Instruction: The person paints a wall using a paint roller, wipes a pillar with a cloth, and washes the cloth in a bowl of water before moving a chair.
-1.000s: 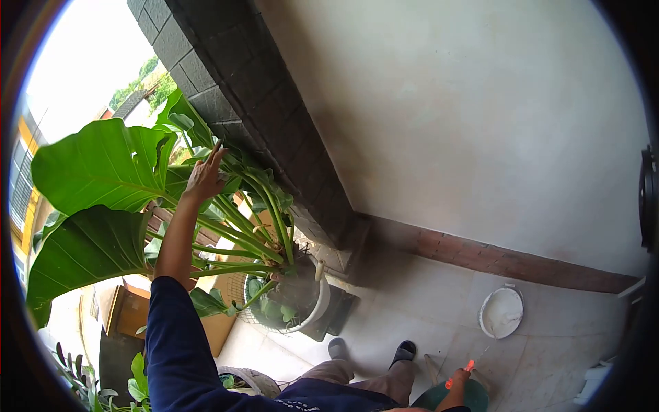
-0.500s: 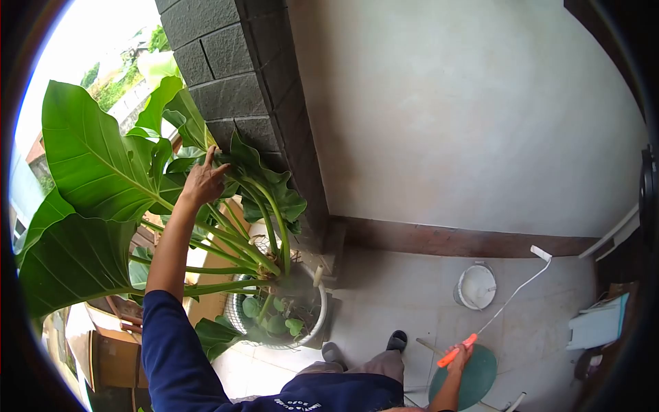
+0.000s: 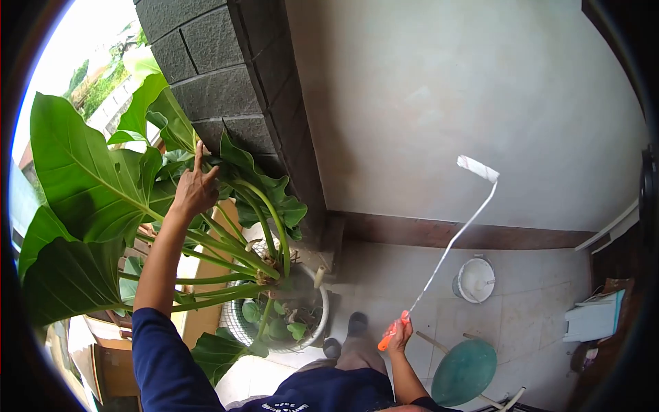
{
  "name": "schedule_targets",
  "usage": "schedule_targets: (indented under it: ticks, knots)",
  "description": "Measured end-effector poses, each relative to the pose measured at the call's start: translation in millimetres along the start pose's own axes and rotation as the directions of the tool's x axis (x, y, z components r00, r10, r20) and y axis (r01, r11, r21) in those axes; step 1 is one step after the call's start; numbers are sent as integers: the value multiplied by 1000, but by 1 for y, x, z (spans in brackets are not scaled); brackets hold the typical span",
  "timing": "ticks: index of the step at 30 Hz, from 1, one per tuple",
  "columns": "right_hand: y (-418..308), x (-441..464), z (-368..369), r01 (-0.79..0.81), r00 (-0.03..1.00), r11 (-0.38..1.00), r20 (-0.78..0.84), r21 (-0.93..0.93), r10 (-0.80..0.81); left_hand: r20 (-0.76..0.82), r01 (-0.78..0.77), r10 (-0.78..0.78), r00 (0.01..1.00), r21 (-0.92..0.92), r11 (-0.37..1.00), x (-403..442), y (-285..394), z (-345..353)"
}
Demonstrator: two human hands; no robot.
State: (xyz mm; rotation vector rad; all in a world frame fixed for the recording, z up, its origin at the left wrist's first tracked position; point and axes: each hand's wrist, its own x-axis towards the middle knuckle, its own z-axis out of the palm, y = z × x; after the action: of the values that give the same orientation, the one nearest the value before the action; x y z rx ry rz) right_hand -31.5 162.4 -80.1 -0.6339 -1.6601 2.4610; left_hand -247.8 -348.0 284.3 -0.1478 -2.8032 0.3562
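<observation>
My right hand (image 3: 397, 334) is wrapped around the orange handle of a paint roller (image 3: 449, 247). The white roller head is up in front of the pale wall (image 3: 467, 89); whether it touches the wall I cannot tell. At left, my left hand (image 3: 195, 190) reaches over a large-leaved green plant (image 3: 89, 165), its index finger stretched out and another finger spread. It lies against the leaves beside the dark block pillar (image 3: 220, 51). The plant grows from a white round pot (image 3: 322, 319) with a mesh-patterned side.
A white paint bucket (image 3: 475, 280) stands on the tiled floor near the brown baseboard (image 3: 412, 231). Close to my right arm is a green round stool (image 3: 465, 373) with pale legs. Farther right stands a light blue box-like object (image 3: 594, 317). Cardboard boxes (image 3: 122, 367) are at lower left.
My right hand has moved left, and the roller has swung up and left from above the floor to in front of the wall. One foot has stepped forward. My left hand stays at the leaves.
</observation>
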Motion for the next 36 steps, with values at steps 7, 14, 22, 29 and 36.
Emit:
schedule_targets:
  ticks: [7, 14, 22, 29, 36]
  knots:
    - [14, 55, 139, 92, 939, 994, 329, 54, -104, -76, -49, 49, 996, -4, 999, -7, 0, 5]
    - [24, 68, 241, 134, 890, 977, 413, 163, -191, -21, -7, 6, 1000, -32, 999, -1, -15, 15]
    - [28, 52, 278, 194, 877, 977, 430, 91, -215, -30, -10, 8, 1000, -92, 996, -6, -48, 48]
    - [38, 41, 274, 225, 885, 973, 426, -43, -186, -20, -28, 26, 999, -97, 995, -1, -56, 59]
    - [39, 46, 286, 181, 910, 980, 390, -77, -137, -66, -62, 54, 996, -121, 991, -2, -65, 69]
